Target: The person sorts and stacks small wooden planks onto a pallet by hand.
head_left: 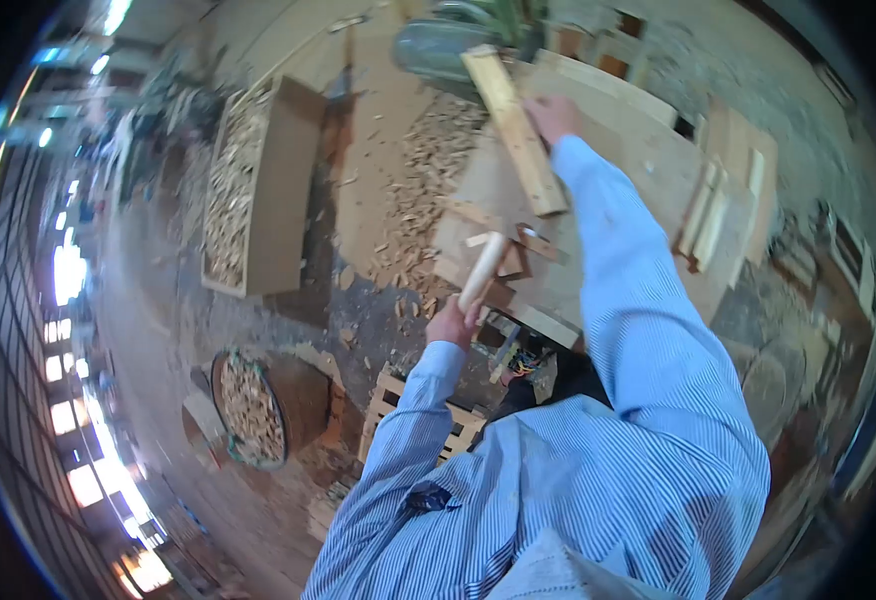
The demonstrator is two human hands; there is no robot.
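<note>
1. Your left hand (451,322) is closed around a pale stick (483,270), tilted over the bench's (558,275) near left corner.
2. Your right hand (554,117) touches the long board (518,130) near the far edge; cannot tell if the fingers clamp it.
3. Judgement: handling stage; shifting either piece calls for clearance around the small blocks (514,262).
4. Wood strips (703,225) lie toward the right edge.
5. Room: scraps (423,150) litter the floor (153,300) past the left edge, near a filled box (283,190).
</note>
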